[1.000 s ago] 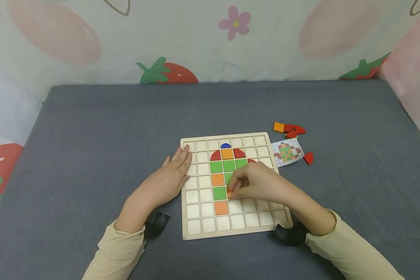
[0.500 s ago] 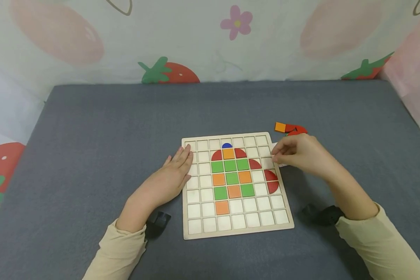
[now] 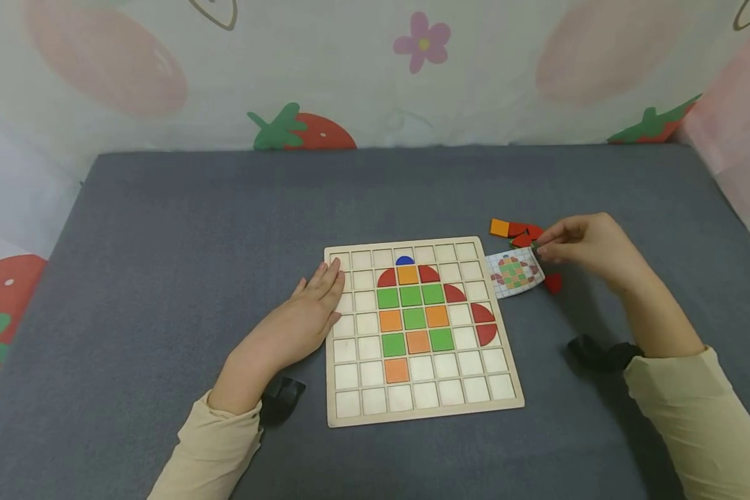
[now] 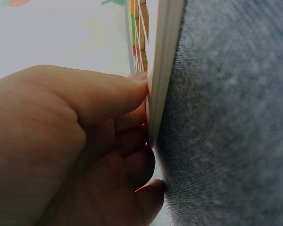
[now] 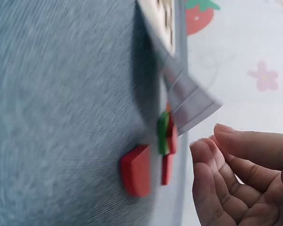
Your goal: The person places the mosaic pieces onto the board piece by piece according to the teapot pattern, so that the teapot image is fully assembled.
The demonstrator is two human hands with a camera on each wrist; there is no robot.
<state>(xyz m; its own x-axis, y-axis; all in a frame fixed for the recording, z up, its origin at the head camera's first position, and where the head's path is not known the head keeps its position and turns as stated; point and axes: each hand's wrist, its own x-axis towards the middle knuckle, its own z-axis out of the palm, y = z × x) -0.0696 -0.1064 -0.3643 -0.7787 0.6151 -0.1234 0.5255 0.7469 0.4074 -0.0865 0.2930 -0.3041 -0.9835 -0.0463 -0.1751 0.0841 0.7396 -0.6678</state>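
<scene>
A wooden grid board [image 3: 425, 414] lies on the grey table, with green, orange, red and blue pieces in some cells. My left hand [image 3: 303, 319] rests on its left edge, fingers extended over the rim; in the left wrist view the thumb [image 4: 118, 92] touches the board's side. My right hand [image 3: 590, 239] hovers beside a pattern card [image 3: 514, 271] and a small cluster of red pieces [image 3: 523, 230]. In the right wrist view its thumb and fingers are loosely bent, with nothing visible between them, near the card's raised corner [image 5: 193, 106].
A lone red piece [image 3: 553, 282] lies right of the card, partly under my right hand's line of reach. An orange square [image 3: 499, 228] sits at the cluster's left end. A patterned cloth [image 3: 475, 83] hangs behind the table's back edge.
My right hand has left an orange square in the board, uncovering the cells there, and moved up and right past the card to the loose pieces. The left hand stays put.
</scene>
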